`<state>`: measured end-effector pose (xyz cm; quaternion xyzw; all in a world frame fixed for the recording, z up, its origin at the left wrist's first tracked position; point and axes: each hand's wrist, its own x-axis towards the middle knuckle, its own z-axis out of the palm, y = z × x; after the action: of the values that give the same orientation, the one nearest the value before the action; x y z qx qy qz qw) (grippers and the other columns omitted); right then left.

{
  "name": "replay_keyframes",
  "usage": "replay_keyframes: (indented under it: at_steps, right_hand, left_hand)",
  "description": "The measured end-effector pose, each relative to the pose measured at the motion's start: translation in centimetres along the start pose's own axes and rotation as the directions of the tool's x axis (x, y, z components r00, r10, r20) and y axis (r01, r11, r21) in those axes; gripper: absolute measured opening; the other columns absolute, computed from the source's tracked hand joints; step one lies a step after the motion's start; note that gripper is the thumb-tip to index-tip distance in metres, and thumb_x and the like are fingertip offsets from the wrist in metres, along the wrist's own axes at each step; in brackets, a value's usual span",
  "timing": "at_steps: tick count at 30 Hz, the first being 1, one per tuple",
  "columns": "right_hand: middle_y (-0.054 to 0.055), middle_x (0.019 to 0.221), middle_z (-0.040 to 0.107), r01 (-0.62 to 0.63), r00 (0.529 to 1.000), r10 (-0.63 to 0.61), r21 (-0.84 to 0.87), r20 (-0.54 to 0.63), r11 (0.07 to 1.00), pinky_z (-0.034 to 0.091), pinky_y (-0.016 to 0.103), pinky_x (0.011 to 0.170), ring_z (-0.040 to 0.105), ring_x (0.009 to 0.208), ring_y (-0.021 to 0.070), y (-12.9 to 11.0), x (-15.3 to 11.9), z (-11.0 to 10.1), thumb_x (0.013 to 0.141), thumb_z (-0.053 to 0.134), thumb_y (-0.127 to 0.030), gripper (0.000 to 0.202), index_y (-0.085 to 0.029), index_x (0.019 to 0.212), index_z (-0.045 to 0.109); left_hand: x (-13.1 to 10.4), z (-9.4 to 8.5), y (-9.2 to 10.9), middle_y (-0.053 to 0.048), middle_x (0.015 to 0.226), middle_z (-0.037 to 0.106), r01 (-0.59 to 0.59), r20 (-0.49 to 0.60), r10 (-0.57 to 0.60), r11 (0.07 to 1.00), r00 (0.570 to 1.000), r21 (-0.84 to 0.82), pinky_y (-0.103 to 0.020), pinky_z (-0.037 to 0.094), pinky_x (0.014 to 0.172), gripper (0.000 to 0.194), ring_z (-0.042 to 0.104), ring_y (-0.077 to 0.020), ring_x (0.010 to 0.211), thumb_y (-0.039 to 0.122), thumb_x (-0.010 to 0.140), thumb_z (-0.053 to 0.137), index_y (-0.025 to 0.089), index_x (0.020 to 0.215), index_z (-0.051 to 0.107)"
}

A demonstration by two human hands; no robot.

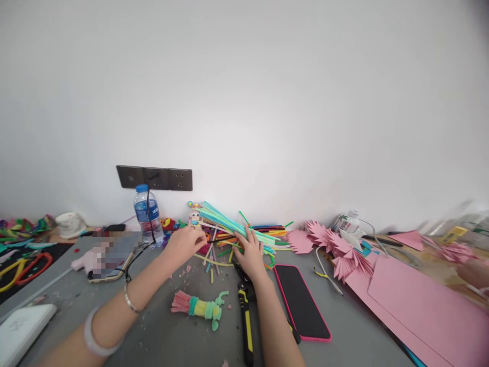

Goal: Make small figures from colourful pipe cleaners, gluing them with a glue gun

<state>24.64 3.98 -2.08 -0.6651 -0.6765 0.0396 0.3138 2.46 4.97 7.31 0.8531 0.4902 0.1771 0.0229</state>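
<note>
My left hand [185, 245] reaches to the near end of a heap of coloured pipe cleaners [229, 224], its fingers bent together beside a small figurine [194, 216]; what they pinch, if anything, is too small to tell. On the right part of the heap lies my right hand [251, 251], fingers spread over the blue and green stems. Below the hands rests a pink, yellow and green pipe-cleaner piece [200, 307]. Pliers with black and yellow handles [246, 321] lie partly beside and under my right forearm.
A phone with a pink edge [302, 302] lies right of my forearm. Pink card sheets [428, 306] and folded pink paper [344, 250] are farther right. At the left stand a water bottle [147, 216], another phone [110, 267] and a white box [25, 331]. Part of another hand [473, 272] shows far right.
</note>
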Motion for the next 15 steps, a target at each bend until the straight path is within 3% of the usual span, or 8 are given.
replay_keyframes:
  at_steps: [5,8,12,14,15]
  right_hand:
    - [0.01,0.149,0.039,0.005,1.0,-0.003,0.059,-0.029,0.998,0.02,0.067,0.106,0.025,0.141,0.0366,0.1,-0.2,0.3,0.085,0.057,-0.024,0.041,-0.03,0.125,0.06]
    - [0.011,0.147,0.042,0.043,0.995,-0.03,0.143,-0.09,0.989,0.022,0.066,0.105,0.028,0.139,0.0353,-0.2,-0.2,-0.1,0.086,0.054,-0.025,0.034,-0.028,0.118,0.064]
    - [0.015,0.133,0.053,0.171,0.962,-0.097,0.285,-0.256,0.943,0.037,0.05,0.103,0.047,0.126,0.0288,-0.8,-0.3,-2.9,0.088,0.047,-0.029,0.027,-0.02,0.103,0.068]
    - [0.015,0.118,0.061,0.116,0.972,-0.039,0.328,-0.233,0.937,0.046,0.044,0.093,0.06,0.107,0.0264,-0.9,-1.1,-4.9,0.088,0.046,-0.032,0.029,-0.018,0.103,0.065]
    - [0.013,0.109,0.064,0.05,0.989,0.001,0.337,-0.15,0.94,0.05,0.041,0.085,0.064,0.091,0.0242,-0.9,-2.0,-5.7,0.087,0.045,-0.034,0.031,-0.018,0.107,0.063]
  left_hand:
    - [-3.4,2.3,-1.8,-0.002,0.087,0.07,0.125,0.024,-0.123,0.974,0.992,-0.189,-0.026,0.041,0.056,0.025,0.061,-0.0178,0.064,0.028,0.088,0.045,0.024,0.083,0.07]
    - [-3.9,3.6,-2.2,-0.003,0.088,0.071,0.138,0.001,-0.142,0.961,0.99,-0.242,-0.027,0.043,0.065,0.024,0.064,-0.02,0.077,0.026,0.087,0.047,0.023,0.084,0.07]
    - [-4.2,4.3,-1.8,-0.003,0.086,0.068,0.135,-0.074,-0.157,0.961,0.985,-0.242,-0.027,0.043,0.067,0.019,0.063,-0.0206,0.082,0.025,0.086,0.049,0.022,0.082,0.067]
    - [-4.5,4.3,-1.6,-0.002,0.087,0.066,0.135,-0.077,-0.158,0.96,0.984,-0.244,-0.027,0.043,0.066,0.016,0.063,-0.0199,0.082,0.025,0.087,0.05,0.023,0.083,0.066]
    - [-4.7,4.2,-1.6,-0.002,0.088,0.066,0.142,-0.068,-0.163,0.958,0.984,-0.249,-0.027,0.043,0.065,0.015,0.063,-0.0195,0.082,0.026,0.087,0.051,0.023,0.083,0.065]
